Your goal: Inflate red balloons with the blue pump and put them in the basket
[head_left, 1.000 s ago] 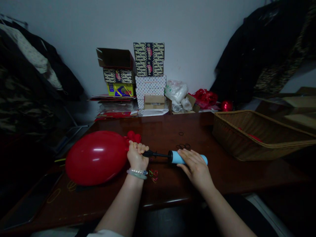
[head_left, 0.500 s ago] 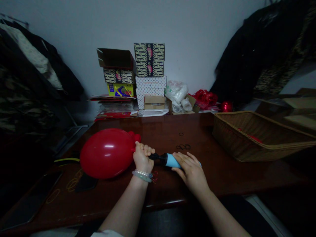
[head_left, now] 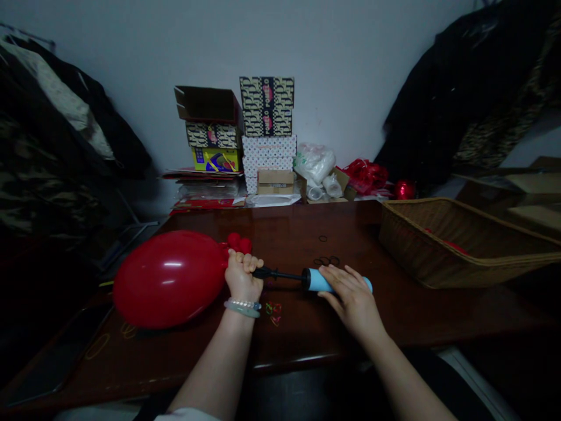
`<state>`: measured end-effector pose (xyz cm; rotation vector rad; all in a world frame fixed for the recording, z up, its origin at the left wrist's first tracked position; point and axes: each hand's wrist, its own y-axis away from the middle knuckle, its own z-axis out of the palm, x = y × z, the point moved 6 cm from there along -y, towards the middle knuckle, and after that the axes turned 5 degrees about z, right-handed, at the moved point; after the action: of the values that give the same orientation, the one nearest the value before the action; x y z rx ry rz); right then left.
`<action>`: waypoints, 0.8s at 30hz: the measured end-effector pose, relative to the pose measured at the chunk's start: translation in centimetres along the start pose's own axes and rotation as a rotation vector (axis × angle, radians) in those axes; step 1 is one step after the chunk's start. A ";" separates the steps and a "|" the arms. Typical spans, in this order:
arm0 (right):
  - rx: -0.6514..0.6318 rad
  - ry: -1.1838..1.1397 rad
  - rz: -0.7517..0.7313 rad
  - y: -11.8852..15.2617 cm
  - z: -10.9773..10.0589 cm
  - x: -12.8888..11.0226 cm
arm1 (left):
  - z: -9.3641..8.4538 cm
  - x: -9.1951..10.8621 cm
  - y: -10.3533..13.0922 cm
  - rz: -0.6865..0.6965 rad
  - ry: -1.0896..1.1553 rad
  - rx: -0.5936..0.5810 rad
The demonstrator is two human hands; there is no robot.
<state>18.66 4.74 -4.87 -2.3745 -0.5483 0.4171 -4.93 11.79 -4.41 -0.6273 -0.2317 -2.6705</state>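
A large red balloon (head_left: 169,279) fills the left part of the table, its neck at my left hand (head_left: 243,276). That hand is closed round the balloon's neck and the black end of a hand pump. The pump's black rod shows between my hands and runs into its light blue barrel (head_left: 318,280). My right hand (head_left: 350,295) is wrapped over the barrel, its fingers on top and its thumb at the near side. Small red balloons (head_left: 239,242) sit just behind my left hand. Small coloured bands (head_left: 274,313) lie in front of the pump.
A wicker basket (head_left: 468,263) with something red inside stands at the right. Dark rings (head_left: 326,261) lie behind the pump. A dark flat device (head_left: 61,356) and yellowish bands (head_left: 97,346) are at the left. Stacked boxes (head_left: 268,158) and plastic bags stand at the back.
My left hand has moved left with the balloon, my right hand slightly right with the barrel. More of the pump's rod shows, and the balloon looks bigger. The coloured bands are now uncovered.
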 end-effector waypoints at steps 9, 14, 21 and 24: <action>0.025 -0.067 0.018 0.5 1.1 -2.0 | 0.6 -3.5 2.1 -0.066 -0.054 -0.023; -0.018 -0.069 0.015 0.5 1.4 -1.9 | 0.7 -3.3 2.2 -0.050 -0.073 -0.008; -0.043 -0.038 0.005 0.1 0.6 -0.6 | 0.2 -1.1 0.5 -0.022 -0.045 0.000; -0.045 -0.021 0.008 0.0 0.2 0.0 | -0.2 0.0 -0.3 -0.002 -0.027 0.005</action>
<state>18.61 4.85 -5.01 -2.4190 -0.5633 0.4382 -5.14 12.03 -4.61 -0.6628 -0.2470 -2.6641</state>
